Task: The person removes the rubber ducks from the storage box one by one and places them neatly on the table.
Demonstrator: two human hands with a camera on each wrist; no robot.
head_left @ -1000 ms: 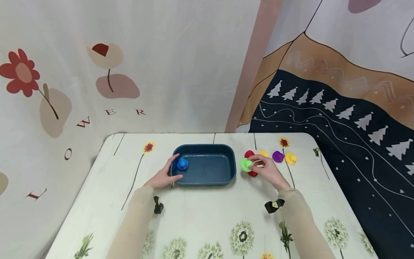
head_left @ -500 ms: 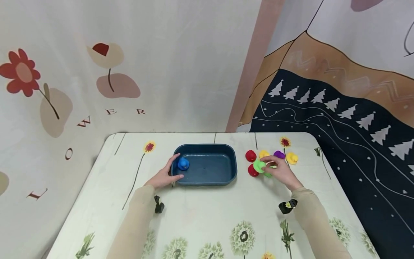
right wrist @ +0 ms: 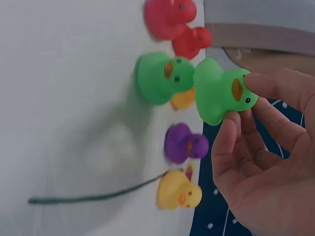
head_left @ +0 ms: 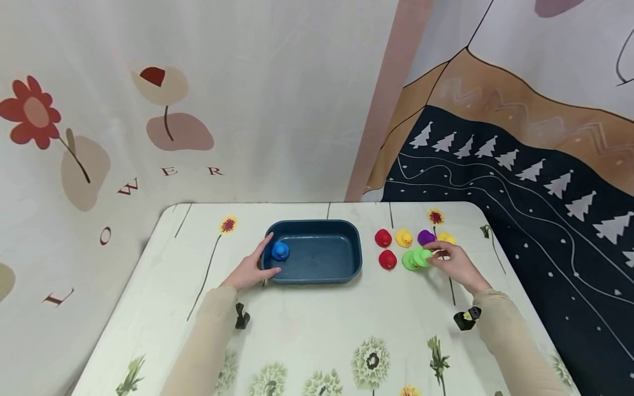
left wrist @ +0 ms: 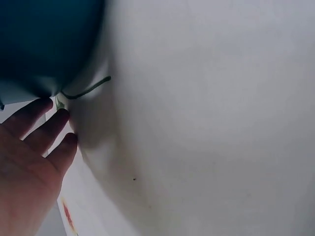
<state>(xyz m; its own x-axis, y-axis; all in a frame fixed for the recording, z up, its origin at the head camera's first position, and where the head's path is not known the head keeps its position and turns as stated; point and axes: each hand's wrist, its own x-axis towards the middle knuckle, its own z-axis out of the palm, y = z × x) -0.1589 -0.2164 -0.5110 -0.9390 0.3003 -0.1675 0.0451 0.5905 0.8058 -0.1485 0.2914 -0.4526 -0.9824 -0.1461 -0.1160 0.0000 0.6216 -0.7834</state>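
Note:
My right hand (head_left: 453, 264) pinches a green rubber duck (right wrist: 221, 93) between thumb and fingers, above the table. Behind it, another green duck (right wrist: 160, 78) stands on the cloth, partly overlapped by the held one in the head view. My left hand (head_left: 250, 270) holds the left end of a dark blue rectangular tray (head_left: 317, 280), its thumb over the near rim. In the left wrist view, several fingers (left wrist: 47, 130) reach along the tray's outer wall. A blue duck (head_left: 280, 251) sits inside the tray at its left end.
Right of the tray stand two red ducks (head_left: 387, 259), a yellow duck (head_left: 403, 238) and a purple duck (head_left: 426, 237). Another yellow duck (head_left: 446, 237) is partly hidden behind my right hand. A flower-printed cloth (head_left: 307, 330) covers the table; printed curtains hang behind.
My right hand has carried the green duck rightward, away from the red ducks and past the front of the other green duck. My left hand and the tray have stayed put.

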